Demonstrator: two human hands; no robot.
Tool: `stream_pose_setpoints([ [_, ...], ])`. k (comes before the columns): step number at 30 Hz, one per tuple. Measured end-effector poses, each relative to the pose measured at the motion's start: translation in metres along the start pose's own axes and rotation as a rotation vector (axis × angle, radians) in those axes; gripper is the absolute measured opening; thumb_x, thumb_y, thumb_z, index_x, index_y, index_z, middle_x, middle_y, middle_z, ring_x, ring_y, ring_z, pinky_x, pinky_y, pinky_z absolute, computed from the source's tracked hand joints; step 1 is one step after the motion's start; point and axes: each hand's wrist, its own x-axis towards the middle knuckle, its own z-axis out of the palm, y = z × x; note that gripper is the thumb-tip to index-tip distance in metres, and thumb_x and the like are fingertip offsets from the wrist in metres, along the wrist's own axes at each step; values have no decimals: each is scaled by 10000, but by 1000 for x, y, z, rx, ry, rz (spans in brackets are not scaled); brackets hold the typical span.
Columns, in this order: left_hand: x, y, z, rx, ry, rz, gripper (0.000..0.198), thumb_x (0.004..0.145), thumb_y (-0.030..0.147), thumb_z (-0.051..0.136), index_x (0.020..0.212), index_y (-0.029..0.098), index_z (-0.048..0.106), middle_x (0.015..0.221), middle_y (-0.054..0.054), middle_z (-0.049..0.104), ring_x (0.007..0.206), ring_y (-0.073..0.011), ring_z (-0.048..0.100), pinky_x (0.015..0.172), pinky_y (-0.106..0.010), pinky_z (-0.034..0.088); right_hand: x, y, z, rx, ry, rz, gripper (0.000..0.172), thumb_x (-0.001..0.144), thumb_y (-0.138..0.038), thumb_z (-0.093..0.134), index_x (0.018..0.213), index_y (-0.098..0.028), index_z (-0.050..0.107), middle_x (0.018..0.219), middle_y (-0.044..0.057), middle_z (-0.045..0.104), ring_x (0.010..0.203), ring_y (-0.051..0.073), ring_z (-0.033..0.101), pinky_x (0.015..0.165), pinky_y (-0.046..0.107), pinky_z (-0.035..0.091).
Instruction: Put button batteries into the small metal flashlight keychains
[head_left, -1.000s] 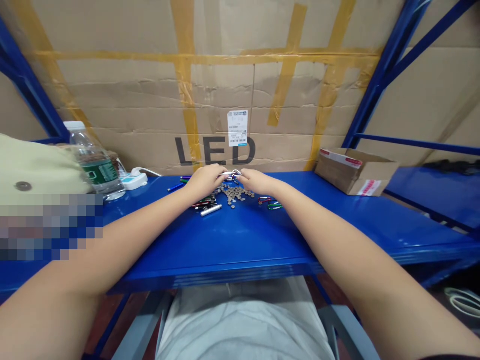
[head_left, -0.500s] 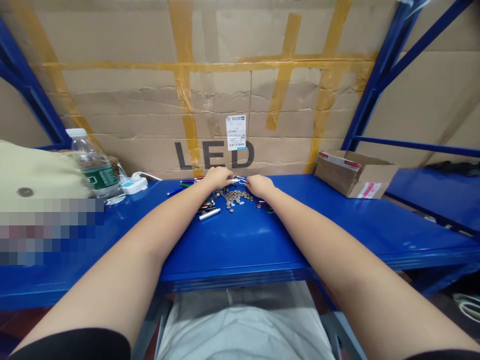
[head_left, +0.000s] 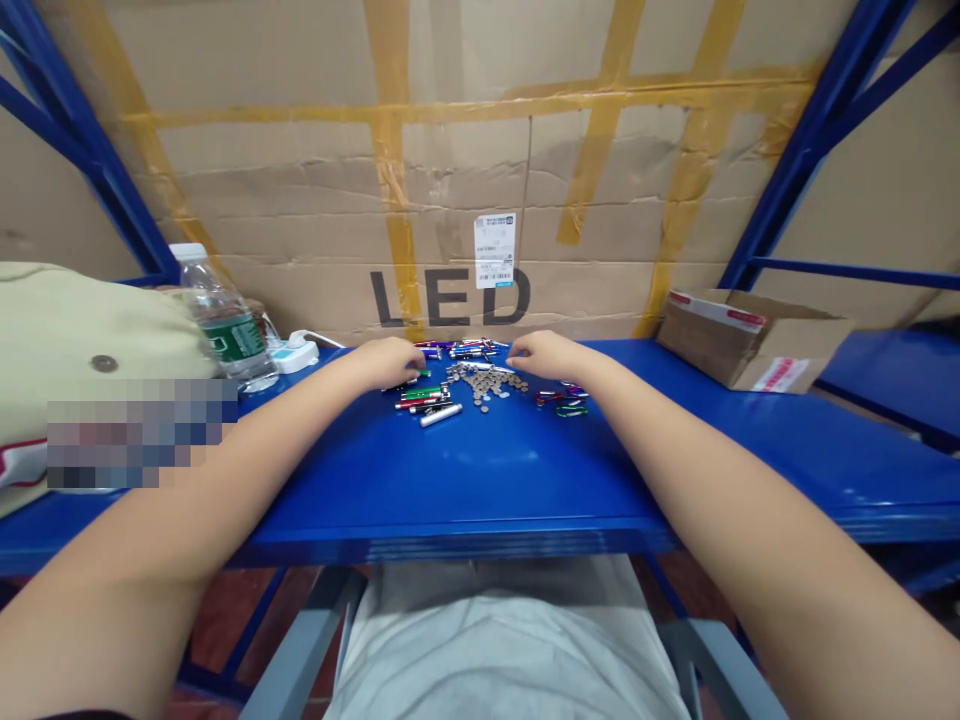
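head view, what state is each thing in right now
left hand, fingers bent, grip unclear
right hand, fingers curled, grip unclear
small discs, loosely heaped
silver tube, lying flat
green clip, lying flat, gate unclear
bottle, capped, standing
small cardboard box, open-topped
large cardboard, taped

- Bare left hand (head_left: 386, 363) beside slim, multicoloured, shiny cylinders (head_left: 424, 394)
- Bare right hand (head_left: 549, 356) near small, round, greyish discs (head_left: 486, 384)
- Open brown cardboard box (head_left: 705, 340) on glossy blue surface (head_left: 480, 485)
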Motion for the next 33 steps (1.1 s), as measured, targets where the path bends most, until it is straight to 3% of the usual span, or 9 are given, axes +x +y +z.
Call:
stream_pose_setpoints([
  [4,3,-16,18,16,-31,-27,326,874,259,477,1144,253,660,1168,-61,669,1033,-223,614,829,-295,449,-8,-11,-9,-14,-61,-33,255,874,-265,525,1031,-181,707,1098,82,705,975,221,627,793,298,448],
  [8,6,-15,21,45,50,-53,279,878,275,477,1065,222,677,1118,-83,674,1002,-246,614,796,-317,459,-14,-16,-12,-15,-171,-46,217,816,-218,587,980,-192,727,998,56,725,857,188,644,718,275,452],
  [13,0,12,7,-186,306,-51,268,877,336,493,1043,178,632,1042,-86,687,938,-216,624,788,-306,466,-15,-16,-11,-2,-178,-27,230,770,-185,632,973,-203,739,964,48,728,822,181,645,696,276,455],
  [15,-2,28,5,-313,357,-37,234,853,343,526,990,175,615,963,-72,693,867,-198,630,746,-296,470,-13,-12,-9,-28,-157,-11,213,746,-191,664,942,-206,745,944,47,730,829,193,643,684,284,453],
  [22,0,67,14,-451,396,122,116,809,279,557,877,188,577,880,-41,680,786,-174,616,695,-278,454,-9,-1,-3,-41,-213,17,168,762,-241,652,898,-212,747,918,34,737,799,185,650,662,278,453],
  [28,-1,74,23,-364,439,137,179,805,258,521,933,179,619,913,-55,676,817,-209,620,721,-309,461,-10,-7,-3,-75,-216,24,241,792,-374,628,917,-205,745,898,54,731,748,188,636,606,279,424],
  [33,1,72,27,-339,433,135,246,819,281,523,1016,185,636,1011,-65,687,910,-231,630,786,-325,475,-11,-14,-2,-83,-226,28,189,769,-271,641,901,-192,750,897,60,729,763,184,638,650,275,439],
])
